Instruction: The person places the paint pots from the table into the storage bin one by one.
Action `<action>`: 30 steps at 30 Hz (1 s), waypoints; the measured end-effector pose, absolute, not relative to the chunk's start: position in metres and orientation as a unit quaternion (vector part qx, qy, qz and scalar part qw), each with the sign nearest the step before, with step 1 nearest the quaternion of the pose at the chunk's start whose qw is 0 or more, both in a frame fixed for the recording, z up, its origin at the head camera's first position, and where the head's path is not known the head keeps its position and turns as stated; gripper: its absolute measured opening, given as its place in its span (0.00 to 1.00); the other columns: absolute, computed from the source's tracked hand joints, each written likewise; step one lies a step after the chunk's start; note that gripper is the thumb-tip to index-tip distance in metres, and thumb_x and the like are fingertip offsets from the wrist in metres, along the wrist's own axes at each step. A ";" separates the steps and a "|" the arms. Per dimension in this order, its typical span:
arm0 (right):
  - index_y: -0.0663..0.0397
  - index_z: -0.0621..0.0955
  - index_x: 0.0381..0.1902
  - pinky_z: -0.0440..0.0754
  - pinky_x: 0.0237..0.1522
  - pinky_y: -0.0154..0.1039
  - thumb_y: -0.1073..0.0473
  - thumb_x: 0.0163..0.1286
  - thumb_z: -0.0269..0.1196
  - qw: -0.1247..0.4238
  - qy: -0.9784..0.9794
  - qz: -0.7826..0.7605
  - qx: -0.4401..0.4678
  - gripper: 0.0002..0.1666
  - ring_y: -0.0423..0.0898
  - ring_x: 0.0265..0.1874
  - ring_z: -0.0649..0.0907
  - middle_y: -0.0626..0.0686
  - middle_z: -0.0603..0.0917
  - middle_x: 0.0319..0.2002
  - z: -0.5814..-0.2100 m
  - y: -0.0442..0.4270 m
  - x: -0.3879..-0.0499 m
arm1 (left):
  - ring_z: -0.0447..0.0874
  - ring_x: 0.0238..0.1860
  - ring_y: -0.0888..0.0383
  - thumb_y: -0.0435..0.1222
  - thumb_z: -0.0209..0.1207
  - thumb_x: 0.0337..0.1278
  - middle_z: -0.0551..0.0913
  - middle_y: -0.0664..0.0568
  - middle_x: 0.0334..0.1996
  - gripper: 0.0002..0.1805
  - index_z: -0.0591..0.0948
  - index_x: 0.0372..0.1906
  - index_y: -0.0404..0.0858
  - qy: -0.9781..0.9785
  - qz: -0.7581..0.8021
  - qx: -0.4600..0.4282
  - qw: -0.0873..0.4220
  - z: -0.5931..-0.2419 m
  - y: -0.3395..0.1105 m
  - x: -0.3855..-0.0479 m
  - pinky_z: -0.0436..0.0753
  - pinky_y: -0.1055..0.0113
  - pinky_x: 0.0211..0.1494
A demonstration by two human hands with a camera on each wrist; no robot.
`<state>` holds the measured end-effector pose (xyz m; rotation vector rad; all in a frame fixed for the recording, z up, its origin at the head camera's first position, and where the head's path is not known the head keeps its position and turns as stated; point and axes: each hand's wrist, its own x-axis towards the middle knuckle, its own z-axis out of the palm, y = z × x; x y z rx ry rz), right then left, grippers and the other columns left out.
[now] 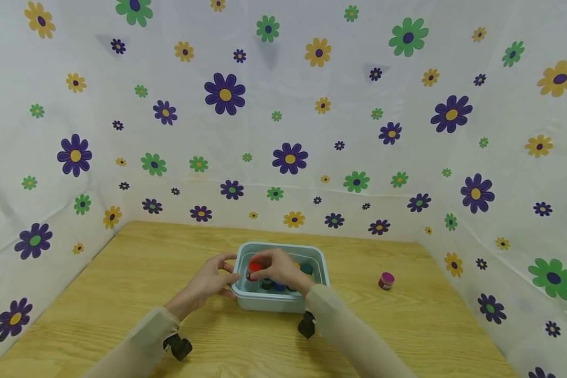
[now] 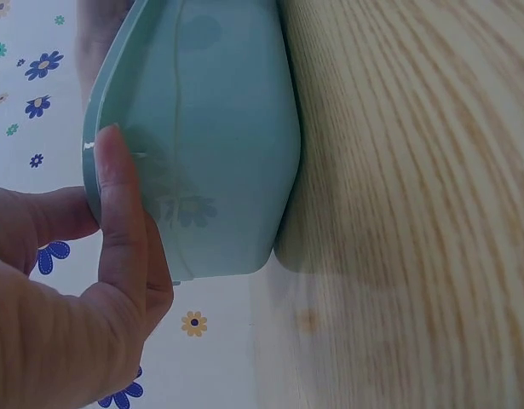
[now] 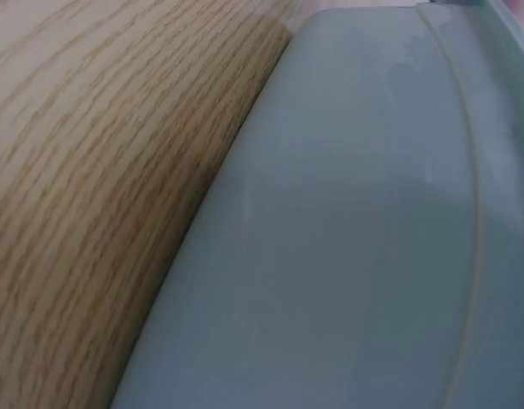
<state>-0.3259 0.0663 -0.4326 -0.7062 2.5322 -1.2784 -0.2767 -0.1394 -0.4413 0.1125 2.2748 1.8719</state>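
Observation:
A pale blue-green plastic tub (image 1: 269, 303) sits on the table with several small jars inside. My left hand (image 1: 207, 279) pinches the tub's left rim between thumb and fingers; the left wrist view shows the same grip on the tub's wall (image 2: 227, 153). Inside the tub's left part, my right hand (image 1: 280, 266) holds a small jar with a red lid (image 1: 254, 270) by its fingertips. Below and beside that hand are a dark jar (image 1: 267, 284), a blue one (image 1: 280, 287) and one with a dark green lid (image 1: 306, 269). The right wrist view shows mostly the tub's outer wall (image 3: 347, 213).
To the right of the tub, a small jar with a magenta lid (image 1: 386, 280) stands alone on the wooden table (image 1: 170, 247). White cloth with printed flowers (image 1: 349, 210) hangs at the back and both sides.

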 end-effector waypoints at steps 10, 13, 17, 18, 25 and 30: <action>0.57 0.84 0.52 0.84 0.49 0.40 0.62 0.56 0.74 0.105 0.884 -0.384 -0.244 0.24 0.43 0.42 0.83 0.51 0.87 0.48 -0.435 0.058 -0.327 | 0.84 0.27 0.53 0.27 0.59 0.63 0.71 0.39 0.46 0.31 0.65 0.70 0.36 0.769 0.630 0.036 0.097 -0.442 -0.140 -0.277 0.89 0.53 0.35; 0.57 0.84 0.52 0.84 0.45 0.37 0.63 0.56 0.74 0.100 0.890 -0.368 -0.251 0.24 0.43 0.40 0.83 0.51 0.87 0.47 -0.435 0.057 -0.326 | 0.83 0.27 0.53 0.27 0.60 0.63 0.71 0.39 0.46 0.32 0.65 0.70 0.36 0.770 0.629 0.037 0.096 -0.442 -0.139 -0.277 0.88 0.53 0.35; 0.57 0.85 0.51 0.83 0.42 0.35 0.63 0.55 0.75 0.091 0.896 -0.353 -0.254 0.24 0.43 0.39 0.83 0.52 0.88 0.48 -0.438 0.057 -0.327 | 0.83 0.26 0.53 0.27 0.60 0.63 0.71 0.40 0.46 0.32 0.65 0.71 0.36 0.770 0.630 0.038 0.096 -0.441 -0.138 -0.276 0.88 0.52 0.34; 0.57 0.85 0.51 0.83 0.41 0.35 0.63 0.55 0.74 0.088 0.897 -0.351 -0.254 0.23 0.43 0.39 0.83 0.52 0.87 0.48 -0.439 0.057 -0.328 | 0.83 0.26 0.53 0.27 0.59 0.63 0.71 0.40 0.46 0.32 0.64 0.71 0.36 0.770 0.629 0.038 0.096 -0.441 -0.138 -0.275 0.88 0.52 0.34; 0.56 0.85 0.51 0.83 0.46 0.40 0.66 0.57 0.73 0.076 0.904 -0.347 -0.239 0.21 0.45 0.42 0.82 0.53 0.86 0.51 -0.441 0.057 -0.327 | 0.83 0.27 0.53 0.27 0.59 0.63 0.70 0.39 0.46 0.32 0.64 0.71 0.35 0.772 0.627 0.037 0.097 -0.442 -0.137 -0.273 0.88 0.54 0.33; 0.58 0.85 0.50 0.83 0.45 0.39 0.68 0.60 0.70 0.068 0.906 -0.349 -0.231 0.18 0.47 0.41 0.83 0.55 0.87 0.50 -0.443 0.056 -0.328 | 0.83 0.28 0.52 0.26 0.59 0.63 0.71 0.39 0.46 0.32 0.64 0.71 0.35 0.770 0.630 0.039 0.094 -0.443 -0.137 -0.274 0.88 0.56 0.32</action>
